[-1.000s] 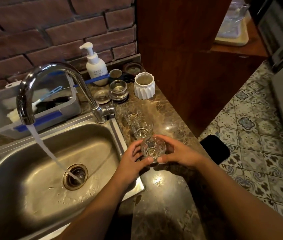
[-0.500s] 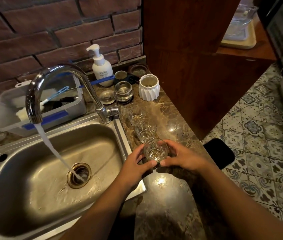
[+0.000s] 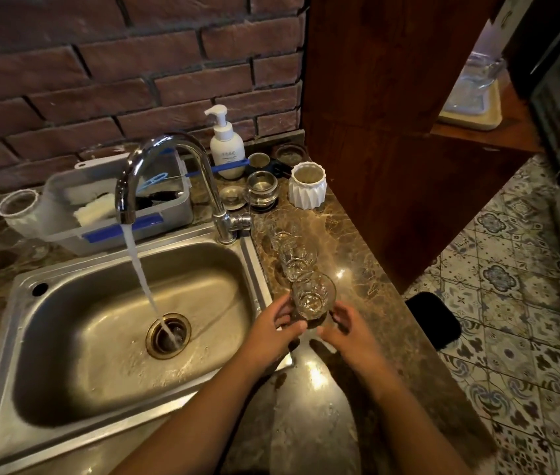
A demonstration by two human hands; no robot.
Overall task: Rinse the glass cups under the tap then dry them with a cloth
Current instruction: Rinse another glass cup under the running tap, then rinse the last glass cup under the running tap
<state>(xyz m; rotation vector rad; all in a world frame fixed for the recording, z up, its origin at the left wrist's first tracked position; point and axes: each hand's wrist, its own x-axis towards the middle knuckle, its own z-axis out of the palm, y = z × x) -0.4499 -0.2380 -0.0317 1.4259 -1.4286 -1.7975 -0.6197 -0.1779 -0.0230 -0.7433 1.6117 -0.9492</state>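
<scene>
The nearest glass cup (image 3: 312, 296) stands upright on the marble tabletop (image 3: 360, 255), just right of the sink (image 3: 258, 258). It is at the near end of a row, with a second glass cup (image 3: 297, 257) and a third glass cup (image 3: 282, 231) farther back. The left hand (image 3: 276, 329) and right hand (image 3: 352, 332) curl around its base from either side, each grip narrow with fingertips against the glass, while to the left the tap (image 3: 169, 145) pours water (image 3: 139, 269) into the drain.
</scene>
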